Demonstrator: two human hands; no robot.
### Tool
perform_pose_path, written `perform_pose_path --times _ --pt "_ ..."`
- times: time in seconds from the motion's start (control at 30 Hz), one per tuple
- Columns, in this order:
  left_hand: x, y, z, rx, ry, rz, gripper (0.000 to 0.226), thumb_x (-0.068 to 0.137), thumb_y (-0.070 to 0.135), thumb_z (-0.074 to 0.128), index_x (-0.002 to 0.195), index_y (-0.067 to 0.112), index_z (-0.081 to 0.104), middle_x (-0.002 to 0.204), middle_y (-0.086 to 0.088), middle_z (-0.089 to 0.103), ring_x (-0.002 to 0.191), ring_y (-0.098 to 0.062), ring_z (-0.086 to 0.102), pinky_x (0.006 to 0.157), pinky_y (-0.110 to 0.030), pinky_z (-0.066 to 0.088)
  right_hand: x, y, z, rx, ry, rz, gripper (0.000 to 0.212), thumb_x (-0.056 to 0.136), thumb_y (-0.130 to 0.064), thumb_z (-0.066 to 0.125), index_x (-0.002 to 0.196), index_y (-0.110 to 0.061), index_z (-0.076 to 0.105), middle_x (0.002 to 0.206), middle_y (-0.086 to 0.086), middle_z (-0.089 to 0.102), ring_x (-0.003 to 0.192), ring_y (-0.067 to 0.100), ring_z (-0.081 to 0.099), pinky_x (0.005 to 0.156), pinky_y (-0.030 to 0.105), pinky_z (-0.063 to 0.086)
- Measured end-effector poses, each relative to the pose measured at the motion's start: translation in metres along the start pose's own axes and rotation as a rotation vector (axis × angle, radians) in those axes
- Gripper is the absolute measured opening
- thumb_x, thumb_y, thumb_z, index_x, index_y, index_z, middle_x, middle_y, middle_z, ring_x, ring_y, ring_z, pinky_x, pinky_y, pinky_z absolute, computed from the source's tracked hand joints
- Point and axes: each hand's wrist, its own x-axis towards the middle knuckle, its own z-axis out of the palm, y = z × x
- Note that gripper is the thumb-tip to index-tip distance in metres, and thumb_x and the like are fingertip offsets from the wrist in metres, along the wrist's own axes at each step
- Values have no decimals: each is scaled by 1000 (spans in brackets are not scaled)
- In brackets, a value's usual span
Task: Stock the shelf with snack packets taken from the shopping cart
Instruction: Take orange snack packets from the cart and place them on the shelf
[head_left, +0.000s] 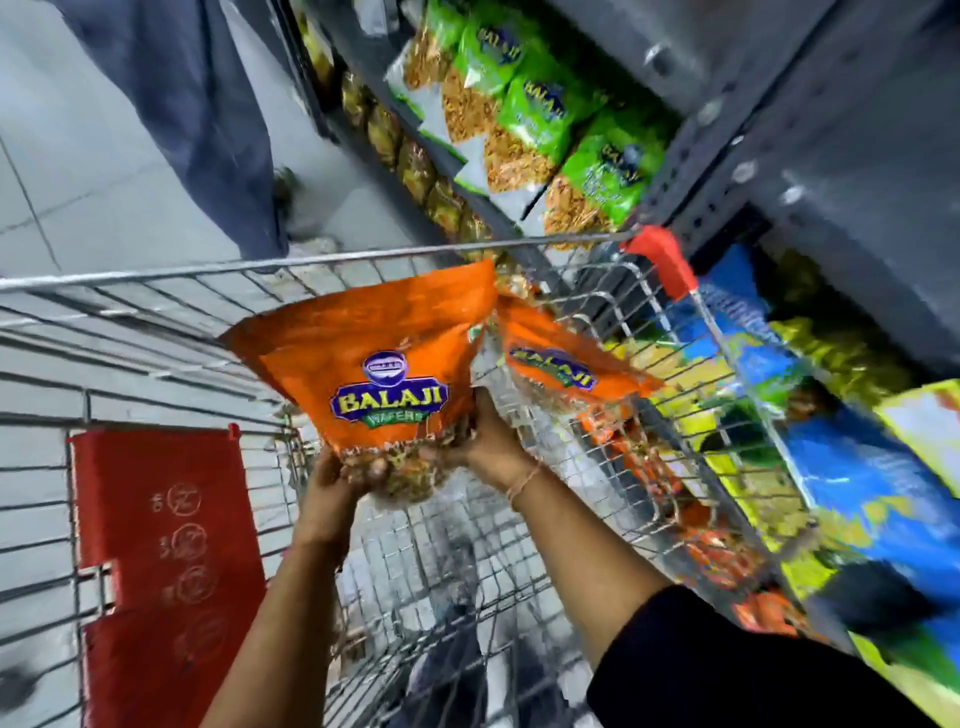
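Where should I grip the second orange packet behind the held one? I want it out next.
Take the second orange packet by its flat upper seal, reaching down from above: it leans against the cart wall with that orange edge free.

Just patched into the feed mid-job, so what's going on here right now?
A person is standing over a wire shopping cart beside a snack shelf. Both hands, left hand and right hand, hold an orange snack packet by its lower end, lifted above the cart. A second orange packet sits just behind it, toward the shelf. Green packets already line the shelf.
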Motion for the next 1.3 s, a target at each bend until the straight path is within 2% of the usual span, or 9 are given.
perform_pose_path --times 0.1,0.23,0.5,0.63,0.83,0.97,1.1,1.2,1.3 --pt "-39 45 22 36 -12 120 27 79 -8 55 97 11 56 73 11 70 67 -2 60 51 -7 47 -45 -26 -20 120 84 -139 73 64 9 76 123 0 34 128 24 54 115 30 54 102 54 42" --pt "-93 113 82 82 -184 347 36 70 -5 66 101 12 59 86 -3 67 80 -16 60 65 -15 54 -127 -57 -75 269 279 -420 64 66 13 72 112 -20 41 115 4 59 92 -6 61 85 14 52" --pt "-212 152 296 98 -573 686 37 67 4 73 101 6 59 95 0 65 72 8 59 75 -13 49 -310 -57 -240 305 846 -751 41 65 -15 72 96 -29 49 100 -12 63 89 -1 60 82 24 52" --pt "-260 136 397 130 -813 660 31 65 13 74 90 20 57 100 -12 64 91 -17 57 88 -38 46 -374 -26 -308 344 1108 -792 51 69 0 73 104 -27 47 104 -9 61 91 0 60 83 23 51" --pt "-293 96 493 186 -972 574 39 75 4 68 111 3 56 115 -22 62 94 -18 56 72 -13 51 -416 18 -371 403 1292 -734 56 74 4 69 119 -13 42 106 -3 60 100 16 57 89 30 52" --pt "-291 77 521 154 -1011 523 35 78 6 65 110 9 53 119 -23 60 89 -13 58 81 -26 49 -415 30 -393 325 1329 -681 52 76 -2 70 112 -27 41 108 -7 58 105 17 55 95 39 47" --pt "-283 73 522 244 -1047 533 51 77 14 67 123 14 45 126 -7 56 109 -15 55 103 -41 42 -411 36 -382 387 1462 -658 66 74 0 71 129 -6 35 122 6 49 113 14 48 96 21 47" --pt "-267 64 485 280 -867 627 65 75 18 70 133 19 40 133 -4 51 123 -13 46 102 -20 39 -394 53 -331 342 1918 -518 66 72 -13 76 126 -1 41 126 19 46 116 24 43 102 46 40" --pt "-230 53 398 258 -498 801 37 77 39 62 109 20 60 97 0 65 89 1 57 77 -6 41 -344 54 -258 56 1800 -522 52 76 -31 66 116 -2 49 114 24 49 108 39 47 92 56 42"
